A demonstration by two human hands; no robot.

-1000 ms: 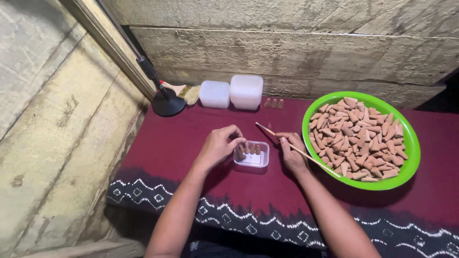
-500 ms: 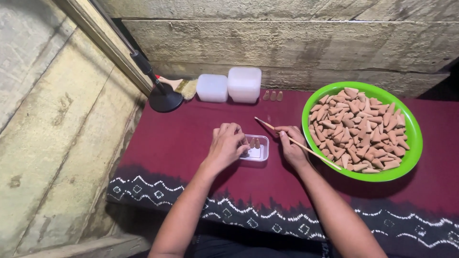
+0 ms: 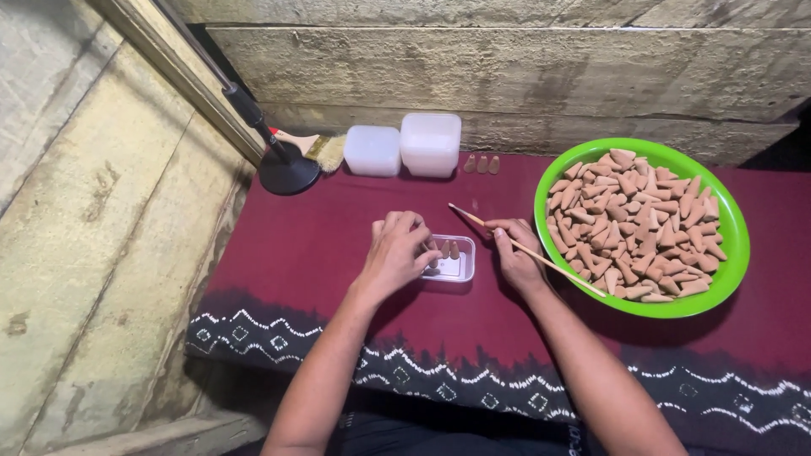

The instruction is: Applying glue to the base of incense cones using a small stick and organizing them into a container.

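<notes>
At the table's far left corner a black round lamp base stands on the maroon cloth, with a small paintbrush lying just behind it. Beside these, along the far edge, sit two white lidded plastic boxes, and just right of them three loose brown cones stand in a row.

Near the table's middle, the left hand rests with curled fingers over the left side of a small clear plastic tray, touching it; a few cones stand upright inside the tray. Just right of the tray, the right hand is closed around a thin wooden stick, which slants from the far left toward the near right and crosses the rim of a green bowl. The bowl sits at the right side of the table, heaped with brown incense cones.
</notes>
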